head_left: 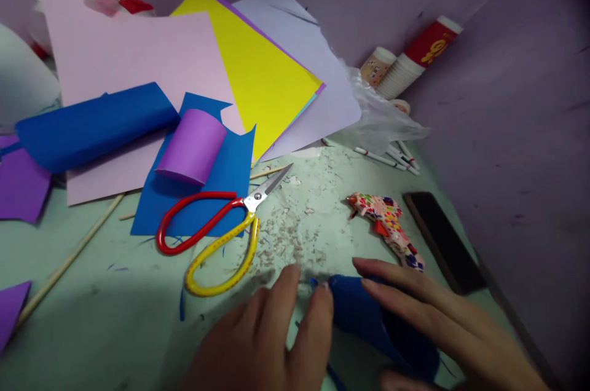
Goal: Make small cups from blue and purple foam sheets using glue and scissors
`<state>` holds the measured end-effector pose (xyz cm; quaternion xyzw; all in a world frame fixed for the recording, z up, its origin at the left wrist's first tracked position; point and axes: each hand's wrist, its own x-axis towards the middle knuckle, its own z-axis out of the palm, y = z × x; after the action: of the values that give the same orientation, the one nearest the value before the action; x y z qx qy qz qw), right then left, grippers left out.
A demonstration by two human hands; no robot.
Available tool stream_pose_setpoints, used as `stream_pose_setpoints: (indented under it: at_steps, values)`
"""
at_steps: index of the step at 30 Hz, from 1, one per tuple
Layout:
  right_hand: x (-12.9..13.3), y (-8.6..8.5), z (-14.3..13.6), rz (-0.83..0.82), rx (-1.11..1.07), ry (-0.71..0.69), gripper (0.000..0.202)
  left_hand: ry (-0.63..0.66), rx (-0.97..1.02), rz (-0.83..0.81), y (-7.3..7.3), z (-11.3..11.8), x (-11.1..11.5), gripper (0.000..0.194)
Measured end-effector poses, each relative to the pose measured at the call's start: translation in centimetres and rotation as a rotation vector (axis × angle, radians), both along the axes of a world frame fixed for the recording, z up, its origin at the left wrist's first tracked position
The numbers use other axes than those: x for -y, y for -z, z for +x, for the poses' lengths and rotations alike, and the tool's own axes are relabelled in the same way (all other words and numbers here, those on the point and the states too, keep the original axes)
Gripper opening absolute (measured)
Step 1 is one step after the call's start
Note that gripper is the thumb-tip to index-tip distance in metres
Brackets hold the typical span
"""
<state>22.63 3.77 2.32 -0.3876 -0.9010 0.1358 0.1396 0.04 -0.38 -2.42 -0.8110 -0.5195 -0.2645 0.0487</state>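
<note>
A rolled sheet of blue paper lies low in the head view, its hollow end turned towards me. My right hand curves around this roll, fingers along its far side and thumb low at the near side. Just left of it is my left hand, with thumb and forefinger apart. The left thumb tip is by the roll's left end; whether it touches cannot be made out. Beyond my left hand lie scissors with one red and one yellow handle, blades parted. A flower-patterned glue gun rests past my right fingers.
A dark phone lies at the right by the wall. A purple paper tube, a blue roll, yellow paper and pink paper cover the back left. Stacked paper cups lean at the back. A wooden stick lies left.
</note>
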Motion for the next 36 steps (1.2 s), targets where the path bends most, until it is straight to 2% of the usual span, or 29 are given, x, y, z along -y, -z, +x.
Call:
stream_pose_setpoints:
  at_steps: [3,8,11,13,18,21,28,36]
  values:
    - [0.1,-0.3,1.0,-0.009,0.009,-0.001,0.047,0.056,-0.018,-0.073,0.2,1.0,-1.8,0.040]
    - [-0.1,-0.4,2.1,-0.075,0.037,-0.146,0.046,0.213,0.029,-0.182,0.8,0.5,-1.9,0.025]
    - [0.4,-0.1,1.7,-0.128,0.019,-0.039,0.043,0.283,0.015,-0.235,0.8,-0.6,-1.5,0.025]
    - [0.7,0.0,1.3,-0.157,0.016,0.010,0.039,0.288,0.018,-0.220,0.9,-1.0,-1.3,0.025]
    - [0.9,-0.3,0.8,-0.171,0.029,-0.078,0.028,0.281,0.077,-0.267,1.1,-1.0,-1.6,0.025]
    - [0.5,-0.2,1.1,-0.148,0.038,-0.080,0.023,0.295,0.116,-0.293,1.0,-1.1,-1.7,0.026]
    - [-0.3,0.4,1.5,-0.090,-0.014,-0.114,0.023,0.292,0.129,-0.349,0.5,-1.2,-1.8,0.025]
    - [-0.5,-0.4,0.6,-0.057,0.067,-0.113,0.019,0.304,0.162,-0.365,0.4,-1.2,-1.9,0.030]
